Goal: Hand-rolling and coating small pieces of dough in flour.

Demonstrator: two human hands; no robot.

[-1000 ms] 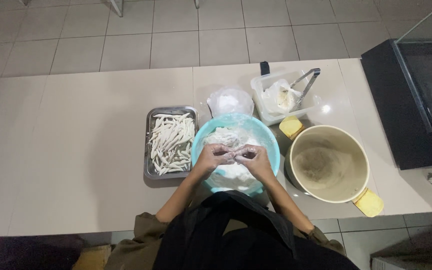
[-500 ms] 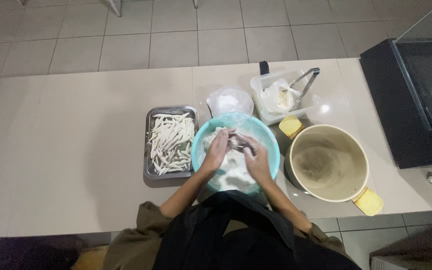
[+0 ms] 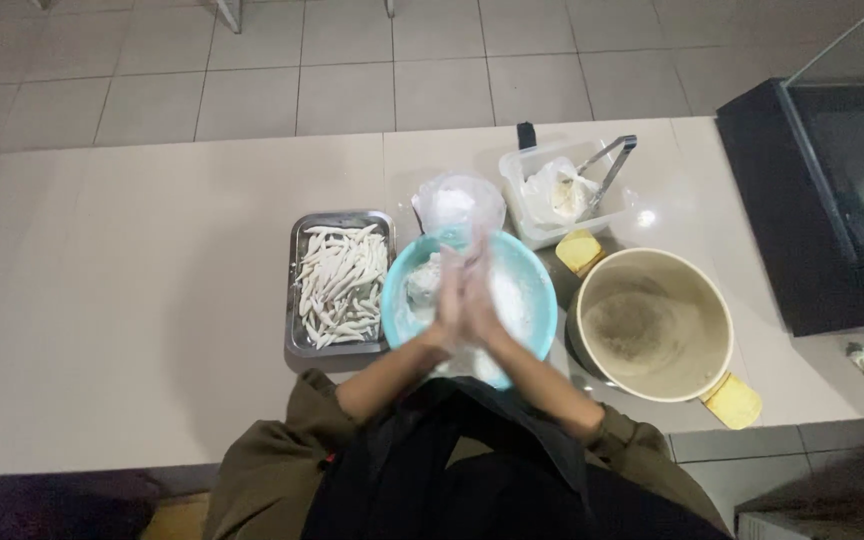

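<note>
hands: left hand (image 3: 449, 298) and right hand (image 3: 482, 296) pressed flat, palm to palm, floury, above the bowl (image 3: 538, 290) | bowl: teal, white flour inside, near table edge | left of bowl: tray (image 3: 297, 290) of pale strips | right of bowl: pot (image 3: 652, 325) | beyond bowl: bag (image 3: 457, 200), tub (image 3: 562, 195) with tongs (image 3: 614, 170)

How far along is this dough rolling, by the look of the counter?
Done: the metal tray already holds a heap of pale rolled sticks. In hand: the left hand and right hand are pressed palm to palm above the blue bowl, blurred; whether a piece lies between them is hidden. Left: white dough and flour remain in that bowl, so more looks likely to be rolled.
</note>
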